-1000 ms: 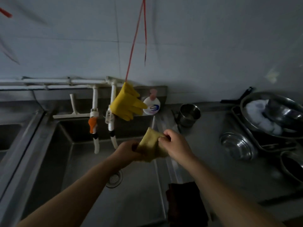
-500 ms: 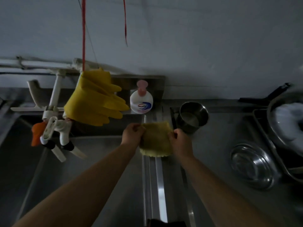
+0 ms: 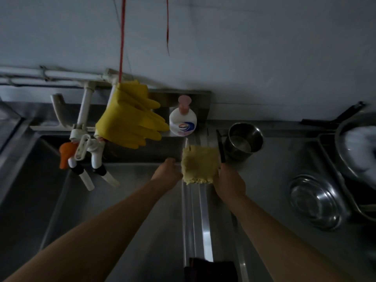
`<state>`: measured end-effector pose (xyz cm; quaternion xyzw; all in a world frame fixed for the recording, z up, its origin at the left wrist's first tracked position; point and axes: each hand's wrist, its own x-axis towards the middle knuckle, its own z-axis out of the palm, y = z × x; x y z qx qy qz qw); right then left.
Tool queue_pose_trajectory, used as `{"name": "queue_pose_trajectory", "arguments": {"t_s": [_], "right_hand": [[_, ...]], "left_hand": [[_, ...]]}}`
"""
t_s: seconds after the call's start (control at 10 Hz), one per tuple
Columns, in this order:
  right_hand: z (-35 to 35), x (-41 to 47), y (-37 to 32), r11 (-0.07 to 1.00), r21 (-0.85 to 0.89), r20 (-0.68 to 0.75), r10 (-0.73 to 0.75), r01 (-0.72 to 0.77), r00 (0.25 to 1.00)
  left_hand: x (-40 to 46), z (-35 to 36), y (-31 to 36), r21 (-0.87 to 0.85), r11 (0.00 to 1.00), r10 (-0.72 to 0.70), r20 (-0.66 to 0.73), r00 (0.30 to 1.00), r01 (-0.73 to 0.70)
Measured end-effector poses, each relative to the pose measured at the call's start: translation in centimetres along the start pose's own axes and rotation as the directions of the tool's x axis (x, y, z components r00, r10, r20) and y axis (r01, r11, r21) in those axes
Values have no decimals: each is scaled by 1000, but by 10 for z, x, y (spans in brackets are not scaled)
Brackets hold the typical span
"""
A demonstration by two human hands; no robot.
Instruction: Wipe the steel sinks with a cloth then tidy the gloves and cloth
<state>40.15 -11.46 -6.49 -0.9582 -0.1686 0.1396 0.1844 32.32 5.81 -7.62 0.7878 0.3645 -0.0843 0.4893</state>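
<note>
Steel ridge (image 3: 200, 216) between sink (image 3: 114, 200) and counter: a folded cloth (image 3: 199, 164) is laid flat to dry. The right hand (image 3: 228, 185) pinches its near corner; the left hand (image 3: 167, 173), loosely curled, touches its edge. Gloves (image 3: 130, 123) are hung far left, likely to drip.

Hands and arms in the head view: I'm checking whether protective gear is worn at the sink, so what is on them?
Nothing is worn. The left hand and right hand are bare, with no gloves, rings or watch visible in this dim light. Both forearms are uncovered as far as the frame shows, with no sleeves in view. The yellow rubber gloves hang from a red string instead.
</note>
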Motion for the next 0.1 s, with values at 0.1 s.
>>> {"name": "queue_pose_trajectory", "arguments": {"t_s": [0.1], "right_hand": [[-2,-29,-17,979,-188,16,-70,72,997]], "left_hand": [[-32,-23,-4,203,973,112,-4,994,-108]]}}
